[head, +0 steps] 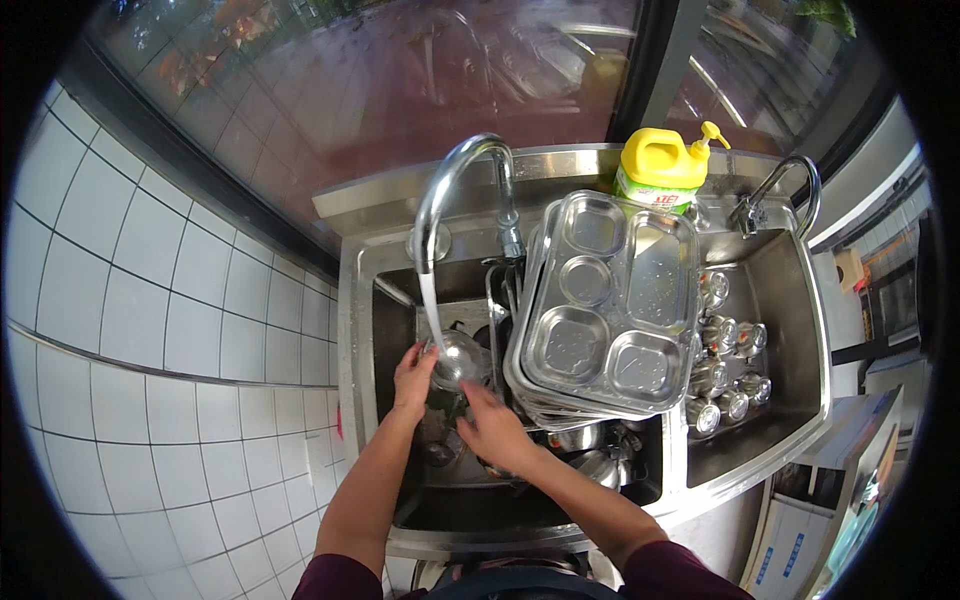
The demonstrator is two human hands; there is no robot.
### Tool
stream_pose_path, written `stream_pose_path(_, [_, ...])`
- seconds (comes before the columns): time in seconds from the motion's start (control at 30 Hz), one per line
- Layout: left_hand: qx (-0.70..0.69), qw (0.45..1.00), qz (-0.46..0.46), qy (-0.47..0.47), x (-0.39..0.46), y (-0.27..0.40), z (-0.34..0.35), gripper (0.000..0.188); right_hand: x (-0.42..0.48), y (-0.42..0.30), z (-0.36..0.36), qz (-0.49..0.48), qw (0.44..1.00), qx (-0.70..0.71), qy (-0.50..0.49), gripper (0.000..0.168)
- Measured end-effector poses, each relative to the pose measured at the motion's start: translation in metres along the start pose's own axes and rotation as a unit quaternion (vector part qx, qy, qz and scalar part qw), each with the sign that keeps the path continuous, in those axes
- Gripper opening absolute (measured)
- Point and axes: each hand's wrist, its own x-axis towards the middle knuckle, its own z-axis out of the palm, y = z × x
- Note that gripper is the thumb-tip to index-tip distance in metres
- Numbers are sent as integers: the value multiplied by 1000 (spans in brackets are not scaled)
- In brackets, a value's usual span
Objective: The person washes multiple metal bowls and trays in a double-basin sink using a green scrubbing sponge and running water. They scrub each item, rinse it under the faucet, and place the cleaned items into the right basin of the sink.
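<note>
My left hand [414, 380] holds the left edge of a round steel bowl [459, 363] in the left sink basin [469, 514]. A stream of water [430, 304] falls from the curved chrome faucet [431, 202] onto it. With its fingertips, my right hand [495, 431] reaches the bowl's lower rim; its thumb sits lower and apart, and whether it grips the rim is unclear. Right beside, a stack of steel compartment trays [622, 289] rests over the basin. Beneath my hands, a small round metal item [439, 453] lies in the basin.
Several steel cups [720, 334] stand in the right basin [750, 450], near a second faucet [806, 187]. A yellow-and-green pump jug [664, 161] stands behind the trays. More metalware [600, 466] lies below the stack. White tiled wall [195, 315] borders the left; a window [390, 82] is behind.
</note>
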Motion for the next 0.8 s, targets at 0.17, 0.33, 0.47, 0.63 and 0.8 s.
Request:
stream_pose_path(0.17, [228, 968, 88, 54, 24, -2, -27, 43, 57, 22, 90, 102, 986, 0, -128, 55])
stream_pose_path(0.33, [205, 979, -13, -13, 8, 12, -31, 40, 29, 38, 76, 26, 987, -106, -116, 59])
stream_pose_path(0.47, [218, 976, 25, 2, 17, 11, -31, 39, 39, 28, 86, 18, 993, 17, -113, 60])
stream_pose_path(0.63, [146, 982, -97, -62, 21, 22, -28, 40, 38, 38, 82, 75, 988, -74, -112, 37])
stream_pose_path(0.8, [146, 982, 86, -85, 33, 3, -21, 50, 64, 48, 98, 338, 709, 594, 175, 25])
